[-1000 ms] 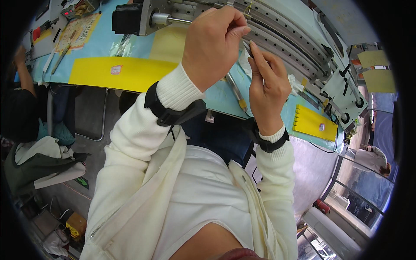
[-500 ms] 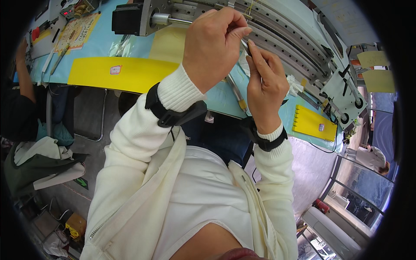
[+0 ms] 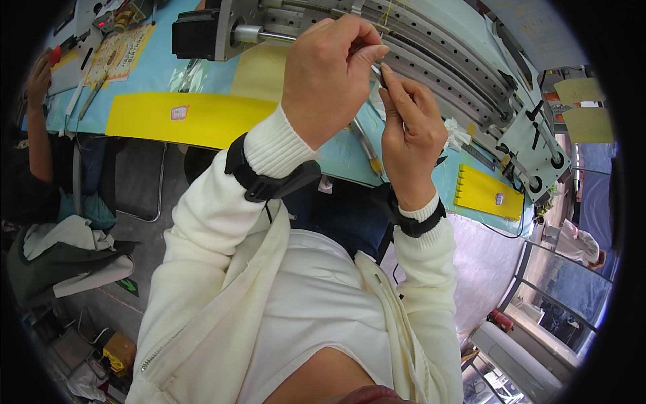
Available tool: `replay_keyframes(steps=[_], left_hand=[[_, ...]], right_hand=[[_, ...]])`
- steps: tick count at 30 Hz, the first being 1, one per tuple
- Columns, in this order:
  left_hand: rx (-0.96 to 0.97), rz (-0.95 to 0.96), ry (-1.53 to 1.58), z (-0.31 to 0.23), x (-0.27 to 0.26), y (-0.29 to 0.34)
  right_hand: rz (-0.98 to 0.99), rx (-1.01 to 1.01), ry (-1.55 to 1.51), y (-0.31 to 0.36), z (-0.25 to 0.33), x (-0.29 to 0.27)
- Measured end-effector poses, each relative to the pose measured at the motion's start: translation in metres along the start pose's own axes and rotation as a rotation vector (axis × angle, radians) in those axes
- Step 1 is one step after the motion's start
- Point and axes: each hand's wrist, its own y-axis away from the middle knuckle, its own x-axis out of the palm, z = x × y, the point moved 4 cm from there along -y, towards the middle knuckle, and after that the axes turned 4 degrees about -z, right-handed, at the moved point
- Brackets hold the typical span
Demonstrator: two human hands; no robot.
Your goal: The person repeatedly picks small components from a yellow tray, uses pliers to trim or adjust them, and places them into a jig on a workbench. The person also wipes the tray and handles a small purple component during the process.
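Note:
My left hand (image 3: 330,81) is raised over the near side of a long metal linear rail machine (image 3: 437,67). Its thumb and forefinger are pinched together; whatever lies between them is too small to make out. Close by on the right, my right hand (image 3: 414,128) is closed on a slim silver-and-dark tool (image 3: 379,75), mostly hidden by the fingers. The tool's exposed end points up toward the left fingertips. Thin yellowish threads (image 3: 386,15) show just above the hands. White crumpled tissue (image 3: 457,133) lies to the right of my right hand.
A long yellow strip (image 3: 222,118) edges the blue table (image 3: 151,74), with a notched yellow piece (image 3: 486,192) at right. A black motor (image 3: 195,32) sits at the machine's left end. A metal rod-like tool (image 3: 367,148) lies below my hands. Another person's hand (image 3: 39,79) is far left.
My two hands stay together, shifting only very slightly. At the far left, the other person's hand has moved up toward a red object.

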Motion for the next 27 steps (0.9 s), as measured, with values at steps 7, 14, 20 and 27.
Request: replay_keyframes(steps=[7, 14, 20, 27], left_hand=[[-0.023, 0.004, 0.014, 0.002, 0.000, 0.001], [-0.136, -0.073, 0.209, -0.004, -0.003, -0.001], [0.044, -0.188, 0.466, -0.011, -0.043, -0.014], [0.327, -0.153, -0.496, -0.025, 0.000, -0.044]], right_hand=[[-0.006, 0.020, -0.029, 0.000, -0.002, 0.001], [-0.065, -0.030, 0.003, -0.003, 0.000, -0.004], [-0.253, -0.141, 0.033, -0.022, -0.002, -0.038], [-0.214, -0.093, 0.010, -0.058, -0.004, -0.043]])
